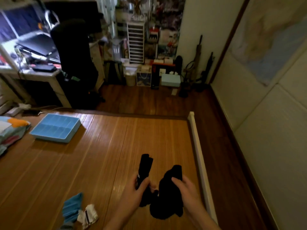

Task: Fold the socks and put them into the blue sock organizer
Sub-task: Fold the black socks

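A person's two bare hands work a pair of black socks above a bamboo mat [116, 146] in a dim, cluttered bedroom. The left hand [132, 191] has its fingers and thumb curled round a long black sock [146, 166], which stretches away from the person along the mat. Just beside it, the right hand [187, 190] grips a bunched black sock [167, 201], with the thumb laid over the top of the fabric and the bulk of the sock hanging in a loose heap below the palm. The two hands are close together but do not touch, and the dark fabric between them blurs, so I cannot tell whether the two socks meet there.

The blue sock organizer [73, 133] sits on the mat well apart from the hands, off to the person's left and farther away, turned at an angle, its grid of compartments facing up. Folded patterned bedding [11, 130] lies just beside it at the mat's left edge. Nearer the person, to the left of the hands, a blue sock [72, 208] and a crumpled white sock [89, 214] lie touching each other on the mat.

A white rail [199, 155] runs along the mat's right edge. Beyond the mat is a dark wooden floor [149, 100], with a black office chair [74, 63] drawn up to a desk [41, 73] and a white drawer unit [136, 44] among stacked boxes at the far wall.
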`<state>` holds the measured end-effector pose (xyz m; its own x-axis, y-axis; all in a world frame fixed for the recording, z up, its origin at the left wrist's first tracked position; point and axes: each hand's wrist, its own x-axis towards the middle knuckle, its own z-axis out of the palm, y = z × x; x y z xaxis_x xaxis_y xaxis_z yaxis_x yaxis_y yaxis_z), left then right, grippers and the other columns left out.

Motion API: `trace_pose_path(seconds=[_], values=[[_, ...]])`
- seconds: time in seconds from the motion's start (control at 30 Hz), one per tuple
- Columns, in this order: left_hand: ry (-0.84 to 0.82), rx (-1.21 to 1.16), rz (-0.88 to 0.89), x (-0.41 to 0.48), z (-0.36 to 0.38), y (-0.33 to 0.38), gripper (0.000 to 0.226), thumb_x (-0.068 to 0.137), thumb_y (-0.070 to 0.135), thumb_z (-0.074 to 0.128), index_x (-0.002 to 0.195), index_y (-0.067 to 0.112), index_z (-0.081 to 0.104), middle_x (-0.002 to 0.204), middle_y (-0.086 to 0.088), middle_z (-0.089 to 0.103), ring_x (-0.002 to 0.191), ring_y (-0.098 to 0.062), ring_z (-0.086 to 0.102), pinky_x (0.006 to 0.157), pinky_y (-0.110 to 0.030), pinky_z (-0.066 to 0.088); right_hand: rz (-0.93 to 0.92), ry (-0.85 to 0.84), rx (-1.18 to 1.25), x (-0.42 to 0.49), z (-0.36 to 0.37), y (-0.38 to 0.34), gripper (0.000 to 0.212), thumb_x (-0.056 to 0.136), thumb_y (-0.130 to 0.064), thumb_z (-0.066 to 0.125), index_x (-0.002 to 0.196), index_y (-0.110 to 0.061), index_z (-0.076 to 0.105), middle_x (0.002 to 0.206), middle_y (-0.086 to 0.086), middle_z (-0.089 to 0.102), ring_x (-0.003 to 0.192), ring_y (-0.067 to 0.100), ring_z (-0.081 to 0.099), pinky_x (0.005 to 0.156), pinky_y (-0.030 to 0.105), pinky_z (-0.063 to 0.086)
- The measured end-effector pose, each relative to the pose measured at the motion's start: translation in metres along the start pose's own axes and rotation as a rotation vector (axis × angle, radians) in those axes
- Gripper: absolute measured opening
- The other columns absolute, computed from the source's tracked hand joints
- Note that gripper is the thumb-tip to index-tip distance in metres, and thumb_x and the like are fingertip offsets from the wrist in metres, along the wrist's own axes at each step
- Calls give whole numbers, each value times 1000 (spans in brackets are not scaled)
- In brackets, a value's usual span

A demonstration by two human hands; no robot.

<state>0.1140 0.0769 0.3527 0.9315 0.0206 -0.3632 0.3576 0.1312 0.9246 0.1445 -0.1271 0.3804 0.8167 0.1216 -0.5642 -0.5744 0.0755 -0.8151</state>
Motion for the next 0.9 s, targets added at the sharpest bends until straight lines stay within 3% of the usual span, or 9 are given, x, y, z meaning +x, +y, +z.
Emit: trace_pose_path(seconds=[0.13,0.27,0.37,0.43,0.5,0.57,0.73,0.9], values=[[-107,-68,100,-5,35,48,26,100,41,58,119,24,65,100,-18,74,86,-31,73,78,-33,60,-170,44,-65,-28,-7,-46,20,99,-6,54,113,-15,65,101,11,76,88,27,75,66,32,61],[-204,-155,89,-11,60,87,44,99,48,53,123,13,66,92,-11,66,82,-25,65,78,-34,56,-344,59,-178,-47,-12,-88,21,97,0,51,107,-7,67,94,15,71,73,19,71,60,25,55],[-257,-168,113,-16,75,113,53,98,53,54,123,7,63,90,-6,66,80,-20,64,78,-34,55,-462,53,-171,-59,-8,-115,13,95,-20,67,105,-12,69,91,8,73,73,14,71,61,22,54],[-284,-115,151,-21,85,127,47,97,52,53,125,17,65,90,-1,68,78,-15,64,75,-30,55,-525,21,-215,-67,-5,-127,35,82,-37,79,109,-18,67,94,1,74,83,15,73,68,23,56],[-282,-8,222,-23,92,135,32,104,46,50,128,32,65,99,4,73,85,-14,68,80,-29,58,-587,22,-295,-73,-1,-134,34,79,-36,84,106,-23,68,93,-3,74,82,13,73,66,22,56],[-288,54,260,-22,93,138,27,106,35,51,130,39,62,113,6,73,99,-17,70,92,-36,57,-671,92,-349,-73,2,-138,18,85,-27,81,99,-23,71,88,-3,74,78,10,72,64,21,55],[-361,-220,136,-22,90,150,37,100,44,54,120,19,71,101,-3,70,89,-18,64,81,-33,51,-734,89,-332,-72,4,-150,5,93,-23,71,94,-21,76,87,-2,75,80,11,72,72,23,57],[-360,-413,124,-10,69,147,29,96,16,64,122,3,70,122,-19,71,108,-33,71,84,-36,61,-734,104,-410,-69,6,-156,14,97,-30,65,90,-25,76,83,-5,75,76,10,72,66,19,54]])
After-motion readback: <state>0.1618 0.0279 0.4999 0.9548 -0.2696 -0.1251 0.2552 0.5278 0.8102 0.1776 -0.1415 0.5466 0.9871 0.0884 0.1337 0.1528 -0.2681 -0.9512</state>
